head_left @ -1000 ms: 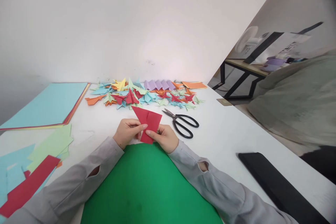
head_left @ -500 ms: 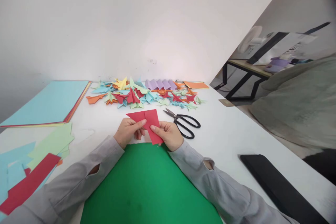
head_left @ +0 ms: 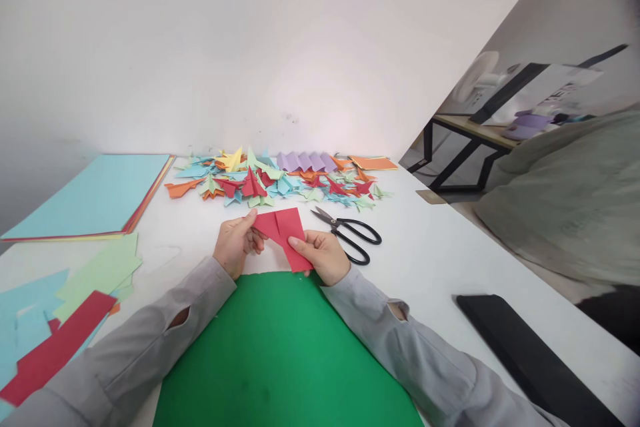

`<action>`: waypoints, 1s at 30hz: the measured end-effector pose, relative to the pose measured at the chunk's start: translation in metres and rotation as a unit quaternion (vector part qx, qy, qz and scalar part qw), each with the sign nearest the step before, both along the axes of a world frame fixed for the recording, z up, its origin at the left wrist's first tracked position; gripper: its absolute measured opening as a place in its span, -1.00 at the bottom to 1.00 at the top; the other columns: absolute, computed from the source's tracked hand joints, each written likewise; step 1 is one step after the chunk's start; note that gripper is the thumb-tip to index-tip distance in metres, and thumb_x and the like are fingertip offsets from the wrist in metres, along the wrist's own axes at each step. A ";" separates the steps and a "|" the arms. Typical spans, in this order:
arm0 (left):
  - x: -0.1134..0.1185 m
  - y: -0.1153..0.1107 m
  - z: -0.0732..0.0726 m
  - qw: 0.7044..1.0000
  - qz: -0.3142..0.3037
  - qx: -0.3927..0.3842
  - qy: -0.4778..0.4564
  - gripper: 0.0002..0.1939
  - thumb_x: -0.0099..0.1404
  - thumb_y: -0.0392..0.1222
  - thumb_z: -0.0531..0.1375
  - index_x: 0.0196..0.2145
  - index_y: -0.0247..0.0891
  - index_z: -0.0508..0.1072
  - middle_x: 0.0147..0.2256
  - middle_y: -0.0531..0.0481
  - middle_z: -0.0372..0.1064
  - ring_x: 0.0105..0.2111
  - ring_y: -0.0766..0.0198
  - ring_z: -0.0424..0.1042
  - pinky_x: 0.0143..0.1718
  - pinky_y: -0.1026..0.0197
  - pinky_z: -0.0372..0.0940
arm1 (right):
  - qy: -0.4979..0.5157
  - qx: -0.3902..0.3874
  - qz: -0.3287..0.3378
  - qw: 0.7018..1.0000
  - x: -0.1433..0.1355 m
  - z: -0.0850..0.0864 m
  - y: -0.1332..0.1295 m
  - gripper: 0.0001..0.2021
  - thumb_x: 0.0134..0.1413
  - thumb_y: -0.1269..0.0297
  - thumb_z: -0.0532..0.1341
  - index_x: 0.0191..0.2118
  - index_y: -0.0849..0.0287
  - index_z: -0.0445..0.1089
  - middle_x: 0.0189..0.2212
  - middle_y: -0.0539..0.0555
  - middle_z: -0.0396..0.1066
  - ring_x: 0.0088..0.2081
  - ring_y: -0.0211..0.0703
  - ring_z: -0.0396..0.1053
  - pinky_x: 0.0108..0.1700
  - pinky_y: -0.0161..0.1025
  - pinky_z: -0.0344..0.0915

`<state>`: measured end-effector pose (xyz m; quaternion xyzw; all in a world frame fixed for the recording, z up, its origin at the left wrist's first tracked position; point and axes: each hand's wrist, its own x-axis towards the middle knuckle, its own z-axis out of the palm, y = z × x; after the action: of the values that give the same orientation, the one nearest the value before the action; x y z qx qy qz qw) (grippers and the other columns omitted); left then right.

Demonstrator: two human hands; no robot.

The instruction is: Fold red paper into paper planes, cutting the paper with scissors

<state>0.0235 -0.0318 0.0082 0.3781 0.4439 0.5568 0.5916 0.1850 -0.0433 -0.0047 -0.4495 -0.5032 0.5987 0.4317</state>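
A folded piece of red paper [head_left: 287, 223] is held up between my two hands, just beyond the far edge of a green sheet [head_left: 290, 347]. My left hand [head_left: 237, 243] pinches its left tip between thumb and fingers. At the paper's lower right edge, my right hand [head_left: 324, 255] grips with the thumb on top and fingers beneath. A crease runs down the upper part of the paper. Black-handled scissors [head_left: 350, 230] lie partly open on the table, just right of my right hand.
Many small folded paper shapes [head_left: 255, 183] crowd the table along the wall, with a purple pleated paper [head_left: 306, 161] among them. Stacked coloured sheets [head_left: 100, 193] and paper offcuts [head_left: 100, 273] lie left. A black flat object [head_left: 525, 347] is at right, near a person's clothing [head_left: 560, 200].
My left thumb and fingers have shifted left along the red paper, from near its middle to its pointed left tip. My right hand keeps its grip almost unmoved.
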 end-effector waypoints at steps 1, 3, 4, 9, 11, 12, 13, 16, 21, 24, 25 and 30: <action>0.000 0.000 0.000 1.000 0.001 -0.001 -0.003 -0.59 0.04 0.05 0.25 -0.71 -0.36 0.38 -0.78 -0.01 0.26 -0.79 0.41 0.18 -0.74 0.33 0.03 | 0.001 -0.001 -0.001 1.000 0.000 0.000 0.000 -0.56 -0.34 -0.10 0.33 -0.61 0.23 0.32 -0.83 -0.05 0.30 -0.83 -0.40 0.12 -0.80 -0.44 0.00; 0.001 0.000 0.001 1.000 0.001 -0.005 -0.007 -0.59 0.05 0.05 0.25 -0.71 -0.36 0.38 -0.79 -0.01 0.25 -0.79 0.40 0.18 -0.74 0.34 0.04 | 0.003 -0.003 -0.002 1.000 0.000 0.001 0.000 -0.55 -0.36 -0.11 0.34 -0.62 0.23 0.31 -0.83 -0.06 0.30 -0.83 -0.40 0.12 -0.81 -0.44 0.00; 0.001 0.000 0.002 1.000 0.002 -0.007 -0.010 -0.58 0.06 0.06 0.24 -0.70 -0.36 0.38 -0.80 -0.01 0.25 -0.79 0.40 0.18 -0.73 0.34 0.05 | 0.004 -0.004 -0.002 1.000 -0.001 0.001 0.001 -0.55 -0.37 -0.12 0.34 -0.62 0.23 0.31 -0.83 -0.06 0.30 -0.83 -0.40 0.12 -0.81 -0.44 0.00; 0.002 -0.001 0.004 0.999 0.012 -0.017 -0.025 -0.53 0.10 0.11 0.18 -0.70 -0.36 0.37 -0.82 -0.03 0.23 -0.80 0.37 0.17 -0.75 0.32 0.05 | 0.002 -0.002 -0.003 1.000 -0.001 0.000 0.001 -0.54 -0.38 -0.13 0.34 -0.64 0.23 0.31 -0.84 -0.06 0.29 -0.84 -0.42 0.11 -0.81 -0.45 -0.02; 0.002 -0.001 0.005 0.999 0.011 -0.018 -0.029 -0.51 0.12 0.13 0.16 -0.70 -0.37 0.37 -0.81 -0.04 0.25 -0.81 0.35 0.18 -0.76 0.30 0.04 | 0.003 0.002 0.000 1.000 -0.001 -0.001 0.001 -0.54 -0.36 -0.12 0.33 -0.64 0.23 0.30 -0.84 -0.06 0.29 -0.83 -0.42 0.11 -0.81 -0.45 -0.03; 0.002 -0.002 0.005 0.999 0.008 -0.017 -0.030 -0.51 0.12 0.13 0.15 -0.70 -0.37 0.38 -0.80 -0.05 0.26 -0.81 0.34 0.19 -0.76 0.30 0.04 | 0.003 0.004 0.002 1.000 -0.001 -0.001 0.001 -0.55 -0.35 -0.12 0.33 -0.63 0.23 0.31 -0.84 -0.06 0.29 -0.83 -0.42 0.11 -0.80 -0.45 -0.03; 0.002 -0.002 0.005 0.999 0.005 -0.016 -0.032 -0.50 0.12 0.14 0.15 -0.70 -0.38 0.38 -0.78 -0.06 0.27 -0.81 0.33 0.20 -0.76 0.29 0.05 | 0.004 0.005 0.003 1.000 0.000 -0.002 0.001 -0.55 -0.34 -0.11 0.33 -0.63 0.23 0.31 -0.84 -0.06 0.29 -0.83 -0.42 0.11 -0.80 -0.45 -0.03; 0.001 -0.001 0.004 0.999 -0.008 -0.013 -0.036 -0.51 0.10 0.13 0.17 -0.69 -0.38 0.38 -0.77 -0.06 0.29 -0.80 0.32 0.22 -0.75 0.28 0.06 | 0.011 0.011 0.005 1.000 0.000 -0.003 0.002 -0.56 -0.32 -0.10 0.33 -0.61 0.23 0.32 -0.84 -0.06 0.30 -0.83 -0.41 0.10 -0.79 -0.44 -0.03; 0.001 -0.002 0.000 0.999 -0.043 0.005 0.008 -0.51 0.09 0.17 0.16 -0.70 -0.34 0.39 -0.81 -0.01 0.23 -0.79 0.34 0.20 -0.73 0.29 0.07 | 0.022 0.012 0.009 1.000 -0.002 -0.007 0.000 -0.56 -0.29 -0.12 0.32 -0.59 0.23 0.32 -0.83 -0.06 0.30 -0.81 -0.39 0.14 -0.77 -0.43 -0.02; 0.002 -0.004 -0.003 0.985 -0.091 0.041 0.139 -0.56 -0.01 0.05 0.28 -0.79 -0.35 0.37 -0.80 -0.04 0.25 -0.77 0.38 0.20 -0.68 0.32 0.11 | 0.029 0.018 0.009 0.999 -0.005 -0.008 -0.001 -0.54 -0.32 -0.13 0.33 -0.60 0.23 0.33 -0.80 -0.07 0.32 -0.78 -0.40 0.17 -0.74 -0.44 0.01; 0.002 -0.005 -0.005 0.978 -0.102 0.054 0.171 -0.59 -0.04 -0.01 0.32 -0.80 -0.35 0.37 -0.80 -0.04 0.27 -0.75 0.39 0.21 -0.67 0.33 0.13 | 0.030 0.021 0.012 0.999 -0.005 -0.007 -0.001 -0.54 -0.32 -0.13 0.32 -0.60 0.24 0.33 -0.79 -0.07 0.33 -0.76 -0.41 0.18 -0.72 -0.44 0.03; 0.001 -0.002 -0.007 0.990 -0.058 0.035 0.120 -0.60 0.01 -0.01 0.28 -0.78 -0.34 0.39 -0.78 -0.04 0.29 -0.75 0.37 0.25 -0.67 0.32 0.14 | 0.016 -0.005 0.040 0.999 -0.001 0.000 -0.001 -0.55 -0.36 -0.11 0.35 -0.56 0.24 0.36 -0.75 -0.04 0.39 -0.75 -0.39 0.24 -0.68 -0.43 0.11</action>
<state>0.0242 -0.0339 0.0011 0.4880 0.4694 0.4868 0.5519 0.1844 -0.0441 -0.0051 -0.4215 -0.5113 0.6250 0.4128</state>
